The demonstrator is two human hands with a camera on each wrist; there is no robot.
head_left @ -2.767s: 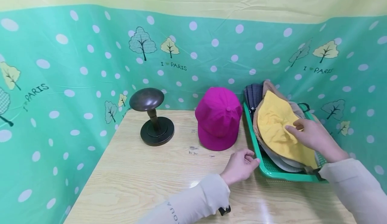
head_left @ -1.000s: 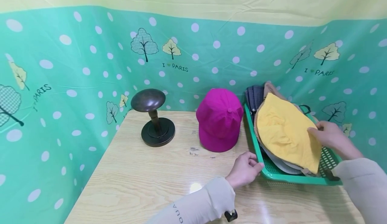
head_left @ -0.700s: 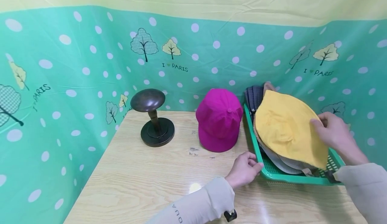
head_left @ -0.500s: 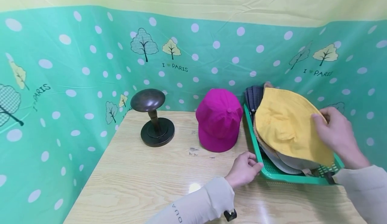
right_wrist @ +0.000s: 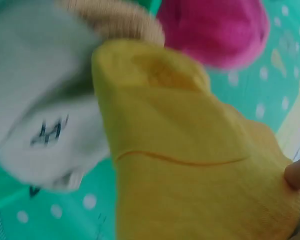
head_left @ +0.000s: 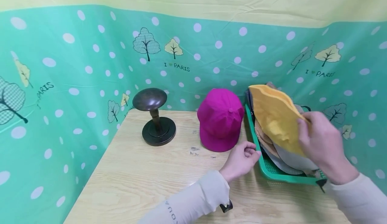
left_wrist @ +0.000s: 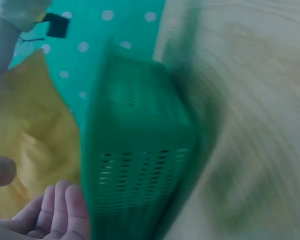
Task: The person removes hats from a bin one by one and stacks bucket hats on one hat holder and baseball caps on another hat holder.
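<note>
Yellow cloth hat (head_left: 273,118) stretched far-left from the right hand (head_left: 321,143), fingers pinching the brim; left hand (head_left: 241,160) loosely curled, empty.

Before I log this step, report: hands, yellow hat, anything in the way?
Right hand gripping yellow hat over green basket. Left hand beside basket, holding nothing. No obstruction visible.

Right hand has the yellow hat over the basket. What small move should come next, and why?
I'd probably raise the yellow hat a little before any sideways move. The right hand pinches its edge, but in the head view it overlaps the pale hat in the green basket, so dragging might catch; I can't tell whether they touch.
</note>
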